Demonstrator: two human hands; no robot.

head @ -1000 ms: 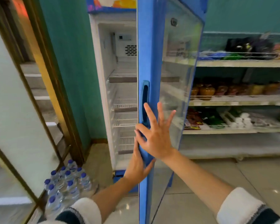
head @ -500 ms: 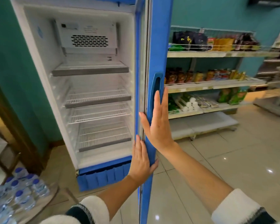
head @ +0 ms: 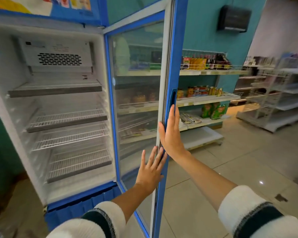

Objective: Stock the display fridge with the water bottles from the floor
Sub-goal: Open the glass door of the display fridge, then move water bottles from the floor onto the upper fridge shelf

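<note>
Display fridge point(head: 46, 107) open, wire shelves point(head: 69, 117) bare — nothing stocked yet. Glass door point(head: 138, 100) swung wide, presumably so cabinet is reachable with bottles in hand. Right hand point(head: 171, 134) laid flat on door's blue outer edge just below recessed handle point(head: 173, 98), fingers straight and together, nothing gripped. Left hand point(head: 150, 169) spread flat against inner side of same edge, lower down — door pressed from both sides, likely for steadying. Water bottles not visible in view; position cannot be told. Stocked store shelving point(head: 208, 100) behind door.
</note>
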